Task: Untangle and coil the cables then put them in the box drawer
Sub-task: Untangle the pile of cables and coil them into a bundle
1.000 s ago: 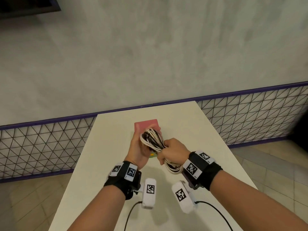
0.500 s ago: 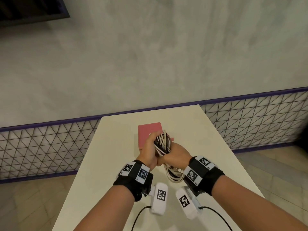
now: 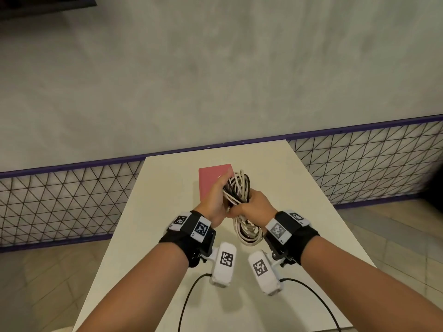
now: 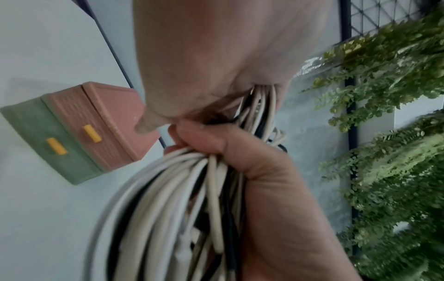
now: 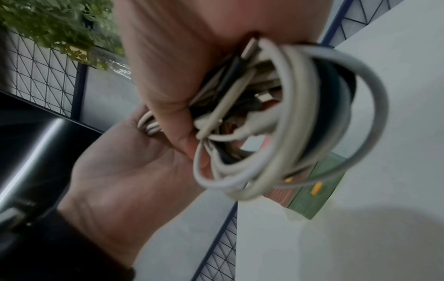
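Pale worktop (image 3: 167,212) set against grey wall (image 3: 215,80); cables (image 3: 237,190) gripped by left hand (image 3: 215,200) and right hand (image 3: 256,207) above box (image 3: 211,178).

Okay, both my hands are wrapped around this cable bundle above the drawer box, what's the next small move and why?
Probably free the left hand and pull a drawer open by its yellow handle. The white and black cable bundle already looks coiled and the right hand grips its middle, while both drawers of the pink and green drawer box look closed on the table.
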Demonstrator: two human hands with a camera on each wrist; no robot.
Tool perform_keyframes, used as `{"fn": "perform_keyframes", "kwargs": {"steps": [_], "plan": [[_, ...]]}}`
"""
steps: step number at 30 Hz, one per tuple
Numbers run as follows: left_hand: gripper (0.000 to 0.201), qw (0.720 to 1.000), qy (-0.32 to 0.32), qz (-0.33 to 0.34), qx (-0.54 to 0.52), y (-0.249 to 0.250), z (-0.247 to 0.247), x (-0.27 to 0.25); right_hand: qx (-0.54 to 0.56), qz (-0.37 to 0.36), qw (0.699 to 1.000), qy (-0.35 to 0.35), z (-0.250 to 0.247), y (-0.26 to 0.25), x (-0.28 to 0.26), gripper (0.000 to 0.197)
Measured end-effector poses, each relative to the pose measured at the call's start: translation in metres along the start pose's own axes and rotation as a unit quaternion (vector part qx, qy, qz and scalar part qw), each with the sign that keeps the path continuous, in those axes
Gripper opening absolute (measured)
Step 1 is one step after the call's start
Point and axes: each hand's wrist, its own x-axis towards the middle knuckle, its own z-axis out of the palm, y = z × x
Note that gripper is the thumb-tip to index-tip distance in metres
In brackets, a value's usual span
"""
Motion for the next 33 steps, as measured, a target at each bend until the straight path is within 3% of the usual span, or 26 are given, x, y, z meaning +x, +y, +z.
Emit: {"fn": "perform_keyframes", "kwargs": {"steps": [5,8,11,21,23,26,28,30,33], "plan": [[0.060,1.000,-0.016,0.020,-0.001,-0.010,-0.004,-0.007,-0.020,-0.012,0.999,-0.037,-0.004,0.001,0.000,0.032],[0.061,0.998,-0.031,0.024,0.058,-0.008,-0.010,-0.008,-0.032,-0.020,0.994,-0.103,-0.007,-0.004,-0.002,0.031],[0.077,0.991,-0.077,-0.001,0.109,-0.007,-0.017,-0.007,-0.028,-0.020,0.988,-0.148,-0.009,-0.008,-0.005,0.026],[0.087,0.984,-0.104,-0.026,0.143,-0.008,-0.031,-0.005,-0.048,-0.017,0.986,-0.161,-0.007,-0.012,-0.006,0.013],[0.081,0.983,-0.107,-0.024,0.149,-0.007,-0.032,-0.005,-0.066,-0.019,0.984,-0.165,-0.006,-0.013,-0.005,0.014],[0.061,0.984,-0.100,-0.008,0.147,-0.001,-0.030,-0.007,-0.105,-0.037,0.988,-0.105,-0.003,-0.012,0.001,0.023],[0.047,0.986,-0.066,0.024,0.150,0.002,-0.028,-0.007,-0.136,-0.049,0.987,-0.067,-0.001,-0.012,0.004,0.020],[0.032,0.985,0.010,0.125,0.121,0.002,-0.028,-0.004,-0.172,-0.057,0.982,-0.060,0.000,-0.014,0.006,0.017],[0.033,0.963,0.039,0.238,0.118,0.004,-0.022,-0.004,-0.269,-0.079,0.958,-0.055,0.005,-0.016,0.008,0.025]]}}
